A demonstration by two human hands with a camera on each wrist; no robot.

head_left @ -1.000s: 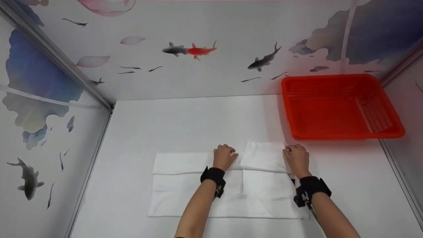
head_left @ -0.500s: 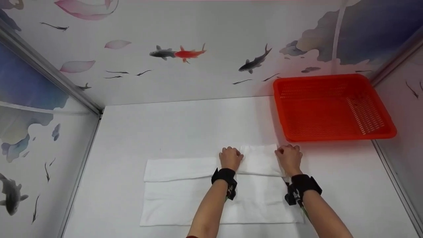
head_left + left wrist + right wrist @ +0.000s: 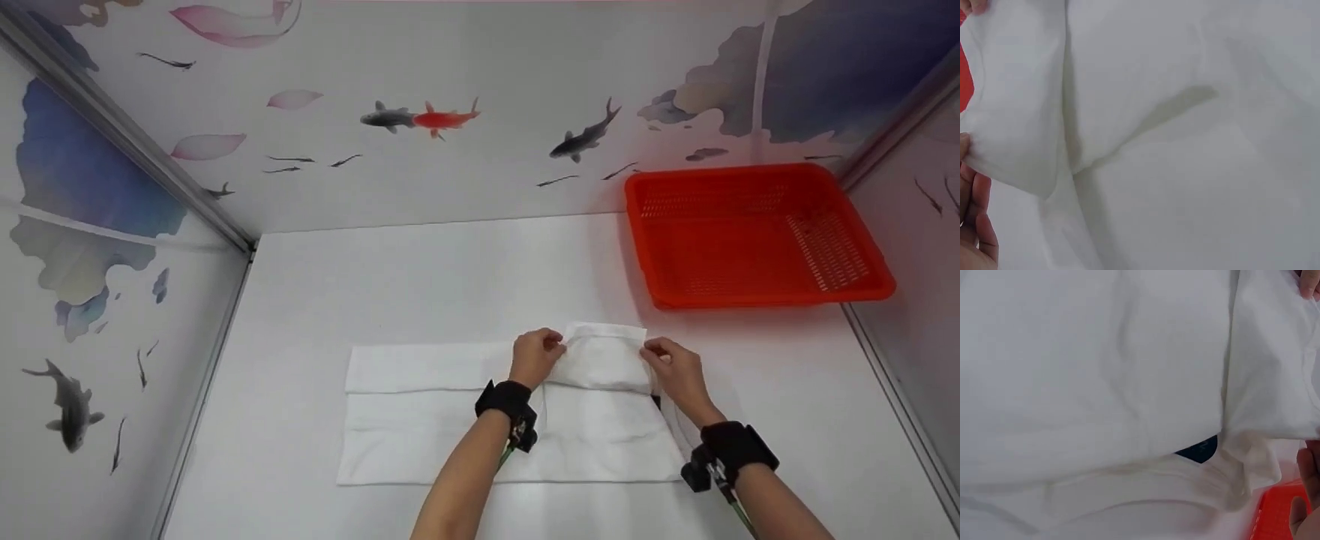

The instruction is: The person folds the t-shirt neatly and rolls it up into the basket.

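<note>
A white T-shirt (image 3: pixel 420 442) lies folded flat on the white table, its front part running left to right in the head view. My left hand (image 3: pixel 535 358) pinches the left edge of a short folded flap, which looks like a sleeve (image 3: pixel 604 364), at the shirt's far right. The flap's opposite edge is pinched by my right hand (image 3: pixel 679 373), and the cloth between them bulges slightly upward. In the right wrist view, a dark neck label (image 3: pixel 1202 450) shows beside the collar (image 3: pixel 1129 495). Fingers (image 3: pixel 982 230) of my left hand show at the left wrist view's edge.
A red plastic basket (image 3: pixel 750 300) with perforated sides stands at the back right, just beyond my right hand. White panels printed with fish (image 3: pixel 589 140) and petals enclose the table (image 3: pixel 420 285) at the back and sides. Black camera straps (image 3: pixel 506 397) circle both wrists.
My left hand has moved right to the flap's left edge and pinches it. The flap now bulges up between both hands, with a strip of cloth visible beyond its fold. The head view shifts slightly.
</note>
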